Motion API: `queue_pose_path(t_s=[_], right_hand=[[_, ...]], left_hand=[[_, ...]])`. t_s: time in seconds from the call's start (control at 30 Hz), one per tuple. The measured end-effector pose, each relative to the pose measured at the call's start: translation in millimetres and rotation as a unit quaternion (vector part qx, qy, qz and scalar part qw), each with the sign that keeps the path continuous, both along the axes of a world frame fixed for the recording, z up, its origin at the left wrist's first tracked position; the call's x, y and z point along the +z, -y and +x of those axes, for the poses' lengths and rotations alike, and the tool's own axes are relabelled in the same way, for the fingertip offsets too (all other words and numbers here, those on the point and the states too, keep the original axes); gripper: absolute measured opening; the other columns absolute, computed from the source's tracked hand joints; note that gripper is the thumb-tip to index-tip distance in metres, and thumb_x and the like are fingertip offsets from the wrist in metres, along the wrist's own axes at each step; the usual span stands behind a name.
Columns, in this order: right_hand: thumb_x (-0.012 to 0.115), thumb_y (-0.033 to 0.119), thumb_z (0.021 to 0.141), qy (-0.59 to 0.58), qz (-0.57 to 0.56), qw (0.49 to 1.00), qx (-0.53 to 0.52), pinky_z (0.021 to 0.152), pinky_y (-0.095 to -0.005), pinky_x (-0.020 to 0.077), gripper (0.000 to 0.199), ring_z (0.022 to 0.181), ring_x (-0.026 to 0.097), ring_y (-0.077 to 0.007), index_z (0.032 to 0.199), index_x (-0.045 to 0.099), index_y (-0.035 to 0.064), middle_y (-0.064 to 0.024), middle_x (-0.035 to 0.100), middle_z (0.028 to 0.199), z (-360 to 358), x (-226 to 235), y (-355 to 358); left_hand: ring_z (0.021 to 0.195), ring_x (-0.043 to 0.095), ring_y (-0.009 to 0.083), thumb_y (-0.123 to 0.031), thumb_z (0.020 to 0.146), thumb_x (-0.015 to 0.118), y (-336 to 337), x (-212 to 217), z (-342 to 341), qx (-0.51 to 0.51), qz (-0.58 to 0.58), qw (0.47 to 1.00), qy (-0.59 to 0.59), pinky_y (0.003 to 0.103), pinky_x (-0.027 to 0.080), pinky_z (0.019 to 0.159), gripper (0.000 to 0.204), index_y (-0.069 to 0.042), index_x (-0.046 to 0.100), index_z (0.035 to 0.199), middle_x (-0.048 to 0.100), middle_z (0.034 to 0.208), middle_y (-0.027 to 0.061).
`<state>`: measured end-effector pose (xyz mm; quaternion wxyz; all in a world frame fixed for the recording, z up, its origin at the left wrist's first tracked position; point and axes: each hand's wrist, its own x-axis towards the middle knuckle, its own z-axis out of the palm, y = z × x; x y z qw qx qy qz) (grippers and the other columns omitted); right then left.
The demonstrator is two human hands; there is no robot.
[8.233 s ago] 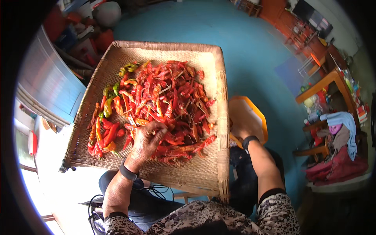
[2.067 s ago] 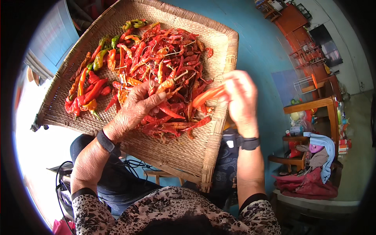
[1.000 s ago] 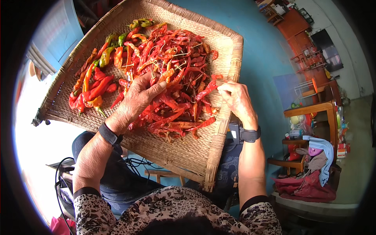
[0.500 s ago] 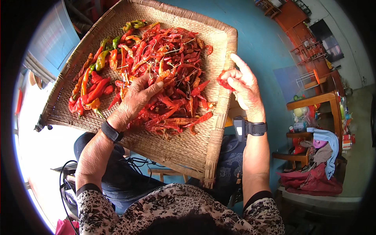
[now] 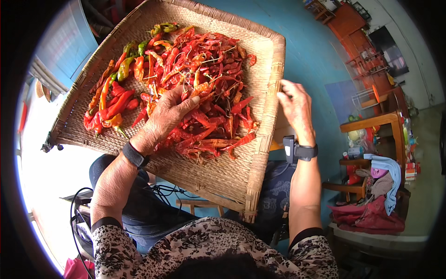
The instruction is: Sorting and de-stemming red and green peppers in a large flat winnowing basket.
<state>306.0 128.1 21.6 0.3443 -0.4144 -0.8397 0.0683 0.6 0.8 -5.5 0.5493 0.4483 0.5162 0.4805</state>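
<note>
- Left hand (image 5: 166, 114) among peppers (image 5: 211, 60): grasp unclear.
- Right hand (image 5: 297, 108), curled beside the basket (image 5: 253, 46), no longer shows a pepper, probably one fewer heaped; grasp unclear.

The head view looks down at the nearby woven tray (image 5: 277, 60).

Pepper heap (image 5: 223, 69) in tray (image 5: 200, 181); other peppers (image 5: 121, 101) left of it; left hand (image 5: 167, 114) at heap's near side; right hand (image 5: 297, 108) by tray's right rim; chair (image 5: 371, 124) farther right.
</note>
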Motion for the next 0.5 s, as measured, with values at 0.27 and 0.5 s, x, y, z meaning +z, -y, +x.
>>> queue_pose_path(t_s=[0.27, 0.5], right_hand=[[0.064, 0.01, 0.084, 0.275, -0.103, 0.947, 0.128, 0.05, -0.0348, 0.0398, 0.018, 0.059, 0.047, -0.0142, 0.086, 0.047, 0.005, -0.0013, 0.044, 0.065, -44.1, -17.7, 31.0], [0.053, -0.009, 0.08, -0.176, -0.249, 0.948, 0.096, 0.046, -0.0206, 0.0353, 0.018, 0.054, 0.045, -0.004, 0.092, 0.057, 0.0035, 0.002, 0.055, 0.067, -14.7, -9.4, 5.9]], left_hand=[[0.094, 0.058, 0.0068, -0.023, 0.093, 0.06, 2.3, 9.4, 7.9, -0.005, 0.007, 0.998, 0.058, 0.024, 0.049, 0.084, 0.031, -0.007, 0.056, 0.119, 0.062, 0.106, -0.0011], [0.084, 0.056, 0.0051, -0.026, 0.093, 0.061, 0.4, 9.6, 1.9, -0.001, -0.001, 1.0, -0.005, 0.022, 0.048, 0.076, 0.022, -0.008, 0.06, 0.105, 0.06, 0.091, -0.0036]])
